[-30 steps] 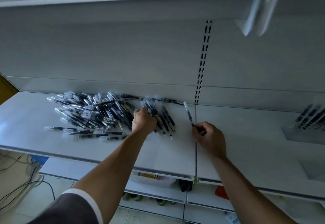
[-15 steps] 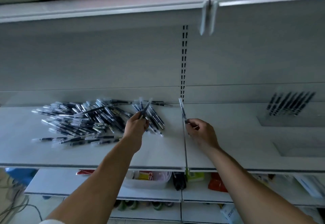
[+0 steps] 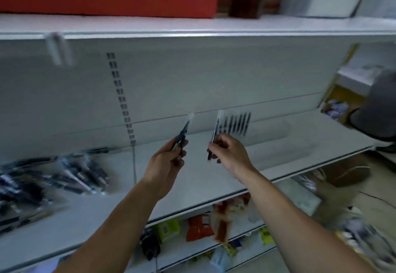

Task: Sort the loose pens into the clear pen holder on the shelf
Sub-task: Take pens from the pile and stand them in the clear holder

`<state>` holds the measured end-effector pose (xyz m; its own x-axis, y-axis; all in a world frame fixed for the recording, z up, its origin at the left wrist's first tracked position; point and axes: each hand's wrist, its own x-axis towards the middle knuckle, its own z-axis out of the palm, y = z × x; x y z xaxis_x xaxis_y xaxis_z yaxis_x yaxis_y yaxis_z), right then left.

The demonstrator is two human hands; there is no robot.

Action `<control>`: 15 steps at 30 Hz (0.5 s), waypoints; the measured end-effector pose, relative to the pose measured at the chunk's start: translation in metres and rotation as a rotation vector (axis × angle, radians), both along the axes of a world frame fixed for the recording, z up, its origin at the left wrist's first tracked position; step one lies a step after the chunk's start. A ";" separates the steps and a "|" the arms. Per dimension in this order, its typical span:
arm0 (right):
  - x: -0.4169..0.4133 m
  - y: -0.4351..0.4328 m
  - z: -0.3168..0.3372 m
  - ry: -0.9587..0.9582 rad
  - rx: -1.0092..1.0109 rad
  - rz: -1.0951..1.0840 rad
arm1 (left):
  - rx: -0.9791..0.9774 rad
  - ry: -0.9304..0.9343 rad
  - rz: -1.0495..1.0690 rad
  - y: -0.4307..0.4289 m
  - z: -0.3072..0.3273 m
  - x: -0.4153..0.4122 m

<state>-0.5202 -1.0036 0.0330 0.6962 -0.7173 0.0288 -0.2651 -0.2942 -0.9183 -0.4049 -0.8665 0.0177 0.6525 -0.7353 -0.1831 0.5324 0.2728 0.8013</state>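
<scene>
pen pile (image 3: 53, 178) blurry, partly beyond left edge; pen holder (image 3: 246, 132) blurry

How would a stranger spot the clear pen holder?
Look along the white middle shelf, beyond the right hand. The clear pen holder sits by the back wall; unlike the loose pens heaped left, its dark pens stand in a row.

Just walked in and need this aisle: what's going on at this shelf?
A person is sorting pens. The left hand grips a dark pen, perhaps more than one; the right hand pinches a single pen. The loose pile lies to the left on the white shelf, and the clear pen holder, holding several pens, stands behind the right hand.
</scene>
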 end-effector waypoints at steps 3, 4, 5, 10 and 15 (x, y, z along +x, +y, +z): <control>-0.023 -0.052 0.002 -0.010 -0.032 -0.040 | -0.031 0.004 -0.040 -0.037 0.001 -0.017; -0.029 -0.070 0.001 -0.018 -0.035 -0.044 | -0.038 -0.003 -0.037 -0.050 0.000 -0.021; -0.033 -0.088 0.000 -0.029 -0.038 -0.048 | -0.048 -0.013 -0.026 -0.061 0.000 -0.026; -0.045 -0.184 -0.011 -0.103 -0.075 -0.032 | -0.090 -0.053 0.120 -0.115 -0.008 -0.054; -0.046 -0.251 -0.013 -0.155 -0.055 0.007 | -0.130 -0.039 0.222 -0.150 -0.018 -0.087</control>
<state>-0.5658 -1.2549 0.0195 0.6854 -0.7068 0.1751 -0.1196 -0.3465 -0.9304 -0.4921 -1.0164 -0.0002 0.8055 -0.5887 -0.0679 0.4172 0.4820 0.7705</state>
